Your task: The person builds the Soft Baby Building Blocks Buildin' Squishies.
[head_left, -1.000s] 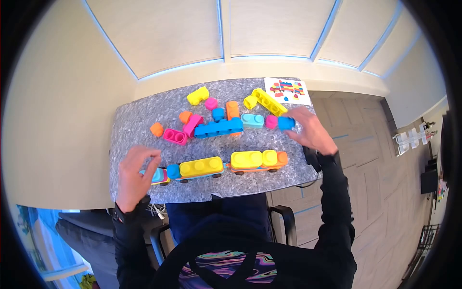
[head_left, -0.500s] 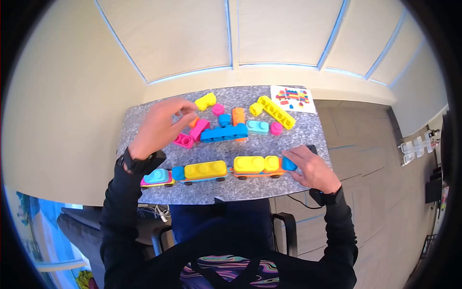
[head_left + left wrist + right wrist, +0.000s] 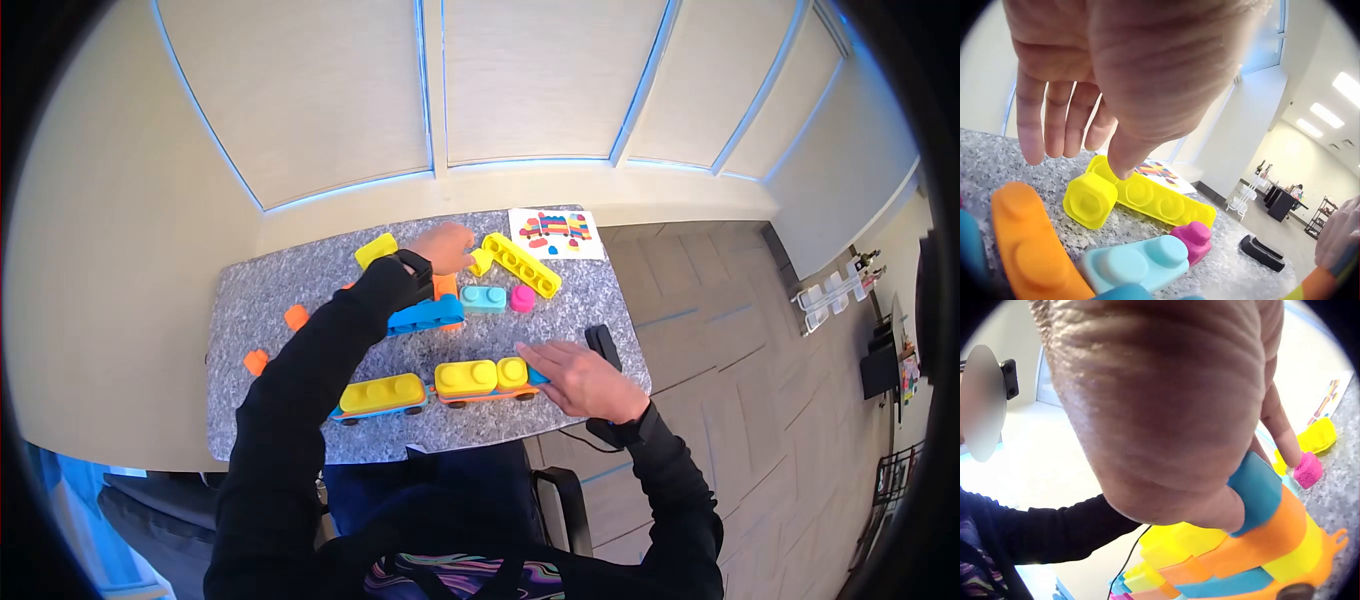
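Head view shows the right hand (image 3: 582, 380) pinching a blue block (image 3: 537, 378), left hand (image 3: 442, 247) loosely extended.

From my remote station, I saw smooth, matt plastic on the blue block (image 3: 1261, 490), long yellow brick (image 3: 1166, 201) and orange studded brick (image 3: 1030, 247); speckled, stone-like tabletop (image 3: 575, 325); paper picture sheet (image 3: 556, 236); matt cloth sleeve (image 3: 305, 375).

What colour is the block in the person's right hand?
Blue. The right hand holds this block, which shows best in the right wrist view.
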`<state>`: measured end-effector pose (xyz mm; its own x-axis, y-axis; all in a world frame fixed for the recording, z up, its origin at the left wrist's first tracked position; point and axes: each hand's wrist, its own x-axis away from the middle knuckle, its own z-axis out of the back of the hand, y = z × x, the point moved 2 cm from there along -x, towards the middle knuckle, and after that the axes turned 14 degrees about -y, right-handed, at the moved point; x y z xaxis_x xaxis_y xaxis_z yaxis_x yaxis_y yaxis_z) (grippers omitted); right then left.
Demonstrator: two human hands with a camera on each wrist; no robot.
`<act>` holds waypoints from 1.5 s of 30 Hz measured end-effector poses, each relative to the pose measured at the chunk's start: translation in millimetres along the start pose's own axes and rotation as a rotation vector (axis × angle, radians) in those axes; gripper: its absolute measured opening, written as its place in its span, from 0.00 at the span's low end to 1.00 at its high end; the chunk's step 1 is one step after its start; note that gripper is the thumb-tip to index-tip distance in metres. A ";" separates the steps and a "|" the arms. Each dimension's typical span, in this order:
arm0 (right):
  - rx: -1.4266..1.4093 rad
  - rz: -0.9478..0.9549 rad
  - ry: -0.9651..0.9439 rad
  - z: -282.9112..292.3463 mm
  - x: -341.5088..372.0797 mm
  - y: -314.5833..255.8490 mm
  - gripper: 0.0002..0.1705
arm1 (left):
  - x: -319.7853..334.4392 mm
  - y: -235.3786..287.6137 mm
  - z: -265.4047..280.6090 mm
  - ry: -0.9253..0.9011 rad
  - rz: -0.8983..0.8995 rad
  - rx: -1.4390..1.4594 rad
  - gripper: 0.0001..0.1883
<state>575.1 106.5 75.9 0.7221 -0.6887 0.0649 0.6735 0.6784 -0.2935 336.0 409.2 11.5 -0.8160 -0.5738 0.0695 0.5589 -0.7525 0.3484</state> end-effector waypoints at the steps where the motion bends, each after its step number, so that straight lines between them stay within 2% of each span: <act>1: -0.016 -0.017 -0.008 -3.1 -0.4 2.0 0.42 | -10.1 -2.7 -6.7 -0.037 0.037 -0.029 0.20; 2: -0.033 -0.033 -0.017 -5.1 -0.7 3.3 0.43 | -19.6 -4.0 -13.2 -0.076 0.075 -0.057 0.20; 3: -0.029 -0.044 -0.035 -5.1 -0.9 3.6 0.43 | -31.3 -7.8 -19.4 -0.212 0.182 -0.046 0.24; 7: -0.092 -0.055 -0.066 -2.7 -3.6 4.4 0.43 | -44.3 1.2 -30.2 -0.231 0.211 -0.045 0.29; 12: -0.125 -0.060 -0.029 -1.0 -2.4 3.5 0.44 | -52.8 -11.8 -49.6 -0.116 0.165 -0.038 0.27; 15: -0.156 -0.086 0.012 -0.5 0.0 0.8 0.47 | -35.3 -5.6 -17.9 0.002 0.072 0.011 0.24; 16: -0.174 -0.059 0.006 0.8 2.1 -2.3 0.47 | -16.3 4.2 5.3 0.062 0.065 0.076 0.23; 18: -0.146 -0.133 0.095 6.4 7.4 -7.2 0.48 | 37.4 23.5 52.9 0.163 0.059 0.237 0.24; 20: -0.142 -0.170 0.156 2.7 13.0 -8.8 0.46 | 103.4 32.4 86.4 0.312 -0.018 0.434 0.24; 23: -0.175 -0.184 0.191 0.0 16.3 -13.7 0.45 | 214.2 37.9 120.4 0.348 0.083 0.465 0.25; 26: -0.181 -0.222 0.243 -5.7 18.4 -15.9 0.44 | 320.1 37.3 115.1 0.381 0.184 0.572 0.26; 29: -0.204 -0.299 0.321 -10.0 22.2 -15.9 0.41 | 402.8 33.2 78.2 0.446 0.271 0.612 0.28; 31: -0.196 -0.300 0.330 -10.7 23.1 -14.9 0.40 | 446.3 31.0 56.6 0.409 0.380 0.608 0.29; 33: -0.180 -0.345 0.330 -11.8 25.8 -12.6 0.35 | 480.9 23.0 36.7 0.364 0.406 0.567 0.30; 38: -0.136 -0.367 0.332 -7.7 20.9 -20.2 0.34 | 525.1 15.7 6.9 0.271 0.531 0.448 0.31; 43: -0.116 -0.373 0.315 -11.6 9.9 -28.1 0.33 | 536.2 0.8 -6.4 0.332 0.510 0.434 0.30; 45: -0.099 -0.316 0.348 -10.3 3.8 -35.0 0.34 | 538.4 -2.9 -8.0 0.359 0.504 0.418 0.29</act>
<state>552.7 77.5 76.6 0.3770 -0.9135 -0.1530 0.8209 0.4061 -0.4016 -103.8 99.8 40.5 -0.3376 -0.9408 0.0297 0.6913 -0.2264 0.6861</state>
